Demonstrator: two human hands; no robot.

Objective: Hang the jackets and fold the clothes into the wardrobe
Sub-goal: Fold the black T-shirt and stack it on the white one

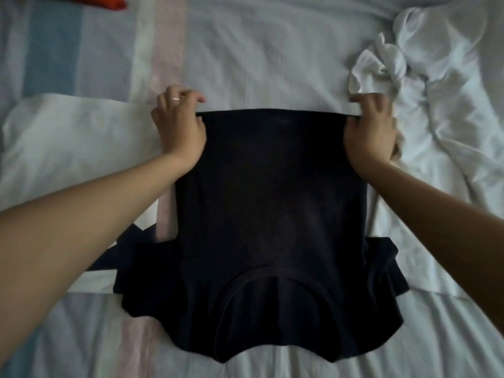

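A dark navy T-shirt [270, 203] lies spread on the bed with its collar toward me and its hem at the far end. My left hand [178, 126], with a ring on one finger, pinches the far left corner of the hem. At the far right corner, my right hand [371, 129] pinches the same hem. The hem edge is stretched straight between both hands. The short sleeves stick out at either side near the collar.
The bed sheet [259, 55] is pale with pink and blue stripes. A flat white garment [76, 143] lies at the left under my forearm. Crumpled white clothes [425, 77] pile at the right. A red item [109, 1] shows at the top left.
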